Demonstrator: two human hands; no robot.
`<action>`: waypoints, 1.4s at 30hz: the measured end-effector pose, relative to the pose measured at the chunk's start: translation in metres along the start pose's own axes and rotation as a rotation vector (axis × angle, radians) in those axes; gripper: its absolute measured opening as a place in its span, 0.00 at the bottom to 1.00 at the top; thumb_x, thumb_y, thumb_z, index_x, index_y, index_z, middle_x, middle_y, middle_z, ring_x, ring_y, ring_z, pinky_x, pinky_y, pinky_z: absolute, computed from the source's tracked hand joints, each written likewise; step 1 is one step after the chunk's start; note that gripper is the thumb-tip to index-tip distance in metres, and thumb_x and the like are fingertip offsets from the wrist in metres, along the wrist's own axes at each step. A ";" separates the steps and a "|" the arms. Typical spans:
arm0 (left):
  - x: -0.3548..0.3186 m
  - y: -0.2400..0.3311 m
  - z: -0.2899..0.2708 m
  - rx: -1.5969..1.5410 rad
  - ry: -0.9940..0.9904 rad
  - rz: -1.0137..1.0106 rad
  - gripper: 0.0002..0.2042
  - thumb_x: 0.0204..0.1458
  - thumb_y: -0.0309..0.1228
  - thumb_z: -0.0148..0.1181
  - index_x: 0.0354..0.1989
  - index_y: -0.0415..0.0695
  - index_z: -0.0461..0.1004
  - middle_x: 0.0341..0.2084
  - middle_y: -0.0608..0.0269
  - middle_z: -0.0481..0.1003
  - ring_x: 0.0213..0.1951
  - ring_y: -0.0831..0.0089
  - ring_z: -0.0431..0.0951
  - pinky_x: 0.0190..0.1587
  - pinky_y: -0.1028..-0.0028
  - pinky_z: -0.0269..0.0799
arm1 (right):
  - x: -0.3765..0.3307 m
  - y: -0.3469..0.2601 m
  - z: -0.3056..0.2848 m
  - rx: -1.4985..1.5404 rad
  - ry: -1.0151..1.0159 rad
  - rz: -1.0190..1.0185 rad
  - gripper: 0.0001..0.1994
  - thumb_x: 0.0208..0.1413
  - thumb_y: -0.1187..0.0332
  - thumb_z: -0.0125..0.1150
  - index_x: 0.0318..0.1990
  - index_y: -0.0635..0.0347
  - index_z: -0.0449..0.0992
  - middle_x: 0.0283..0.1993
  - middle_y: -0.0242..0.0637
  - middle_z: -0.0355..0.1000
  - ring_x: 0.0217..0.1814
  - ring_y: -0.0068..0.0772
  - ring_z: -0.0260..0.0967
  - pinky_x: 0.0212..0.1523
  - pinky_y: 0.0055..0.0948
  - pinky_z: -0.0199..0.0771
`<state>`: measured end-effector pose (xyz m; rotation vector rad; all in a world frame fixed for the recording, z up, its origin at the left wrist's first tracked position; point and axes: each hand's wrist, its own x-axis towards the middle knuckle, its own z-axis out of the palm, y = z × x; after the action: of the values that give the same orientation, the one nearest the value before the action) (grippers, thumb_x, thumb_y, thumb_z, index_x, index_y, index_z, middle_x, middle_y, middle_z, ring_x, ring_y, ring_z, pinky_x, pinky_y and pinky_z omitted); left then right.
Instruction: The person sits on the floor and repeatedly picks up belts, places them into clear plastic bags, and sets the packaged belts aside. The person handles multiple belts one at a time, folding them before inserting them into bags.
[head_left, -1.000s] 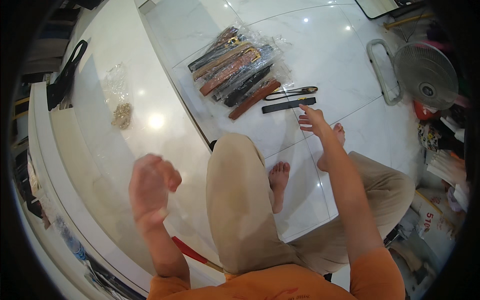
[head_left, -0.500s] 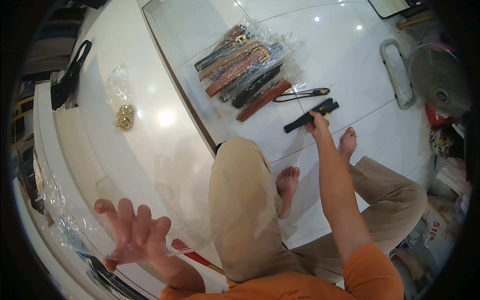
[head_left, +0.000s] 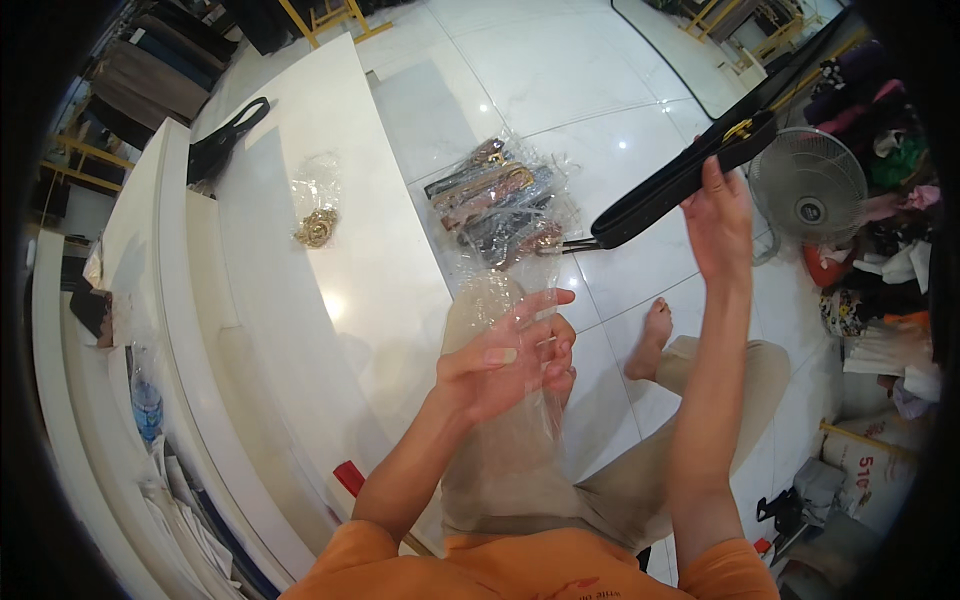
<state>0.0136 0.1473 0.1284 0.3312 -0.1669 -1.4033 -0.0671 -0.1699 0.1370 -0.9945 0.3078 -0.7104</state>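
Observation:
My right hand [head_left: 718, 205] grips a folded black belt [head_left: 648, 208] with a gold buckle, raised and slanting above the floor. Over my lap, my left hand [head_left: 510, 355] holds a long clear plastic bag [head_left: 515, 420]; its fingers are partly curled and show through the film. The bag's upper end overlaps a pile of bagged belts [head_left: 490, 195] in brown, tan and black on the white tiles. Close by the belt's lower end, a thin black strap [head_left: 580, 245] shows in part.
On the white platform [head_left: 290, 340] at left lie a small clear bag of gold-coloured pieces [head_left: 317, 227] and a black strap-like item [head_left: 225, 140]. A fan [head_left: 808, 190] and heaped clothes [head_left: 890, 270] stand at right. A mirror [head_left: 690, 50] leans at the far side.
My right hand has lifted the black belt off the floor, up and to the right. My left hand has come in from the left with the plastic bag. The view has shifted.

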 end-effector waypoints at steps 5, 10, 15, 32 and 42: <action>-0.019 -0.008 0.024 0.082 -0.094 -0.044 0.47 0.41 0.44 0.66 0.72 0.41 0.54 0.43 0.57 0.68 0.40 0.69 0.66 0.47 0.66 0.61 | -0.037 -0.094 0.092 -0.227 -0.109 -0.264 0.12 0.64 0.66 0.67 0.45 0.65 0.76 0.40 0.39 0.79 0.36 0.32 0.78 0.33 0.31 0.76; -0.029 -0.017 0.045 0.195 -0.202 -0.097 0.46 0.42 0.47 0.64 0.72 0.41 0.54 0.41 0.58 0.68 0.40 0.69 0.65 0.46 0.66 0.59 | -0.058 -0.114 0.126 -0.283 -0.234 -0.231 0.12 0.60 0.69 0.71 0.44 0.68 0.78 0.39 0.40 0.80 0.35 0.31 0.77 0.34 0.31 0.78; -0.040 -0.025 0.059 0.186 -0.235 -0.137 0.45 0.45 0.47 0.65 0.71 0.40 0.55 0.41 0.59 0.68 0.41 0.70 0.66 0.46 0.66 0.60 | -0.083 -0.118 0.139 -0.507 -0.360 -0.095 0.14 0.54 0.69 0.76 0.43 0.67 0.81 0.37 0.37 0.81 0.35 0.25 0.76 0.37 0.28 0.77; -0.051 -0.047 0.089 0.277 -0.164 -0.105 0.40 0.48 0.48 0.60 0.66 0.34 0.59 0.33 0.58 0.64 0.35 0.68 0.65 0.39 0.66 0.60 | -0.145 -0.110 0.144 -0.516 -0.586 0.140 0.17 0.56 0.66 0.75 0.50 0.64 0.82 0.40 0.33 0.81 0.40 0.19 0.74 0.41 0.22 0.75; -0.055 -0.053 0.094 0.207 -0.160 -0.116 0.39 0.51 0.48 0.59 0.65 0.33 0.58 0.31 0.60 0.62 0.33 0.69 0.63 0.36 0.68 0.61 | -0.136 -0.120 0.130 -0.769 -0.647 0.270 0.21 0.54 0.68 0.76 0.53 0.68 0.80 0.48 0.35 0.79 0.44 0.22 0.72 0.48 0.25 0.76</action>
<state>-0.0740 0.1826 0.2045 0.4051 -0.4320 -1.5316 -0.1456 -0.0351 0.2963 -1.8051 0.1315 0.0290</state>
